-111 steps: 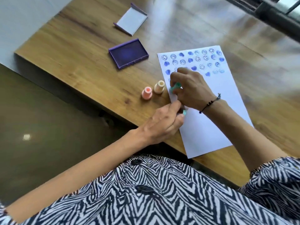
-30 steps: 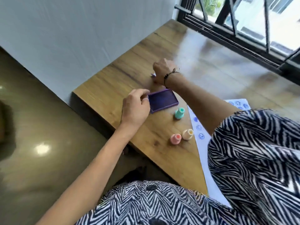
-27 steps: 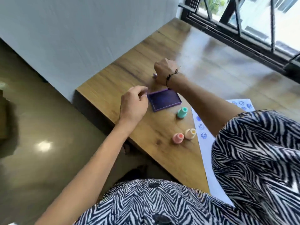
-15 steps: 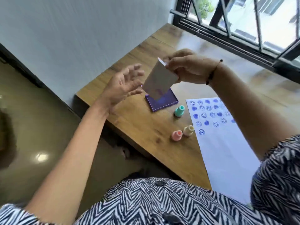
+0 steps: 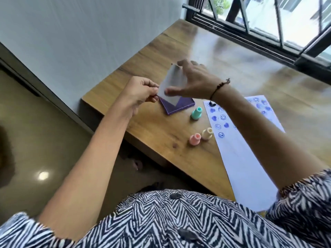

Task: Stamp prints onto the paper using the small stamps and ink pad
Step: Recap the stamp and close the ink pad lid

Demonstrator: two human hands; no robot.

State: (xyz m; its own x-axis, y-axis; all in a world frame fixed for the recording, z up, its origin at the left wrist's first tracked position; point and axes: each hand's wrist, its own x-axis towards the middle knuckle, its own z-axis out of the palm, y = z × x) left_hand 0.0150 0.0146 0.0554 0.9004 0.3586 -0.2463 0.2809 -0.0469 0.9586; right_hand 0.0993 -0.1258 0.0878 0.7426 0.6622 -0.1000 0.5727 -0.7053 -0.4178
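Wooden and glossy, the bench runs along a pale wall toward a barred window. Taking the purple ink pad as the landmark: its flat lid hangs tilted just above it, pinched at the lower corner by the left hand and held by its edges in the right hand, each grip closed on the lid. It looks thin, stiff and light, best held by the rim; the pad's inked face would smear fingers. Just right of the pad stands a teal stamp; nearer the person a pink stamp and a cream stamp stand side by side. Beyond them to the right lies the paper, limp and easily shifted, already bearing blue prints. Nothing blocks the pad, though the upright stamps look easy to tip.
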